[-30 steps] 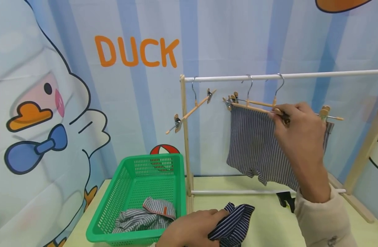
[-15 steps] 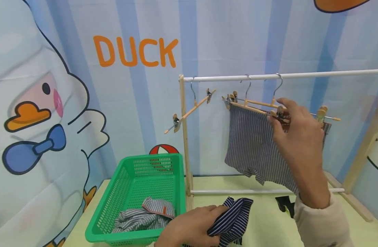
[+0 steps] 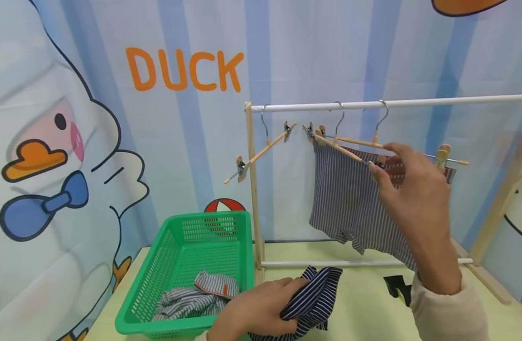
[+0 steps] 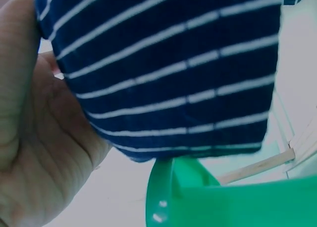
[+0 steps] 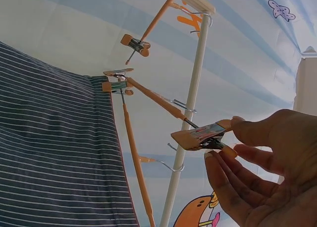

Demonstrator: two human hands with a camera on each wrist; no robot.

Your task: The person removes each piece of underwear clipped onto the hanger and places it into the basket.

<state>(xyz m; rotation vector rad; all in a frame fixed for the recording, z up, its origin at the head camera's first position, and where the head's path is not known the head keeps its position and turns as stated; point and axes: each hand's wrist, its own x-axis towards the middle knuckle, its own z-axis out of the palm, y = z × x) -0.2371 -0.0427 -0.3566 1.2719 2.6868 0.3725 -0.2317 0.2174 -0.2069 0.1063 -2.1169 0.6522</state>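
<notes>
My left hand [image 3: 261, 305] grips a bunched navy cloth garment with white stripes [image 3: 318, 298], low in front of the rack. In the left wrist view the striped fabric [image 4: 168, 73] hides most of the fingers. My right hand [image 3: 418, 194] is raised at the near end of the middle clip hanger [image 3: 339, 148]. Thumb and fingers pinch that hanger's metal-and-wood clip [image 5: 195, 137], as the right wrist view shows. Behind it, striped grey-blue shorts [image 3: 350, 199] hang from the clips of another hanger [image 3: 358, 141]; my right arm covers part of them.
A white rod [image 3: 295, 108] carries the hangers. Another clip hanger [image 3: 265, 150], with no garment in its clips, hangs near the left post [image 3: 253, 189]. A green basket [image 3: 164, 327] holds grey striped clothes [image 3: 188, 303]. A black object [image 3: 399, 288] lies on the table at right.
The middle hanger's near end has swung toward me, away from the shorts' hanger, with my right hand on its clip. My left hand with the navy garment has shifted slightly left.
</notes>
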